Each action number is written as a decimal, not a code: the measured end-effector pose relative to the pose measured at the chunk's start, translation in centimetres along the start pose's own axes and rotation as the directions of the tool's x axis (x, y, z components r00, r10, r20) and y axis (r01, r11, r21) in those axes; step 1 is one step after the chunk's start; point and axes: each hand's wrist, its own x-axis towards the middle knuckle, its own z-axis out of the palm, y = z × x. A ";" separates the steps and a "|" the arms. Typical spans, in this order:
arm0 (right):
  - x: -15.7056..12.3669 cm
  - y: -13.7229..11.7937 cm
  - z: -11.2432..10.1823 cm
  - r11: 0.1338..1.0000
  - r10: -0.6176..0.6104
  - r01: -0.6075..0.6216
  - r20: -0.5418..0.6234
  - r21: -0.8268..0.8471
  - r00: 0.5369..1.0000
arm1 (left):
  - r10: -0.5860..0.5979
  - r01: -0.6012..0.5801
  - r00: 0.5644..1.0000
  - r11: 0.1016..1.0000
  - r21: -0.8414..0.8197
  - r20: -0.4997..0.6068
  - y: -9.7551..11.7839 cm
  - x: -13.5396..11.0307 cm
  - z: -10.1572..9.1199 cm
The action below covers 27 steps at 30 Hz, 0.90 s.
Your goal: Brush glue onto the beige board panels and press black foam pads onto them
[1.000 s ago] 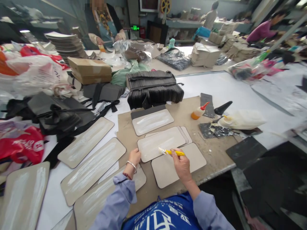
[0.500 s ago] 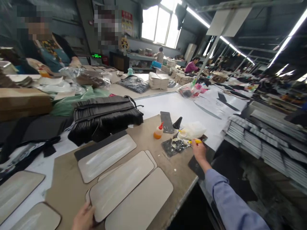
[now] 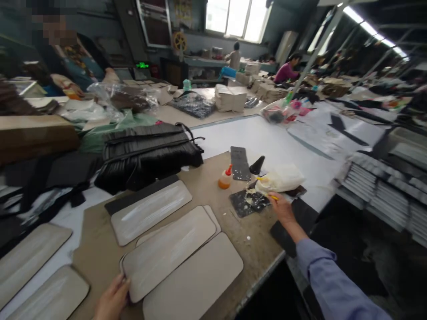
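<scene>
My right hand (image 3: pixel 283 209) is closed around a thin yellow-handled brush (image 3: pixel 273 197), whose tip is over the right side of a dark board (image 3: pixel 243 205) smeared with white paste. A milky plastic bag (image 3: pixel 286 178) lies just behind it. At the lower left, my left hand (image 3: pixel 115 295) pinches the left end of a beige rounded panel (image 3: pixel 170 253) with whitish streaks across its face. This panel overlaps a plain beige panel (image 3: pixel 196 280) in front and other panels beneath. Another streaked panel (image 3: pixel 151 213) lies behind them on a black sheet.
A small bottle with a red nozzle (image 3: pixel 225 178) and a black cone (image 3: pixel 257 165) stand beyond the board. A bundle of black strips (image 3: pixel 150 153) lies at the back left. More panels (image 3: pixel 33 255) lie far left. Across the table is another person (image 3: pixel 75 62).
The camera view has tilted downward and turned slightly left. My right hand has shifted a little to the right with the brush. My left hand keeps its place at the panel's end.
</scene>
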 end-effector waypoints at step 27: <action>-14.1 -22.8 8.9 0.884 -0.436 0.396 0.128 0.250 0.891 | 0.162 -0.084 0.942 0.962 -0.258 0.295 1.0 -1.9 -0.1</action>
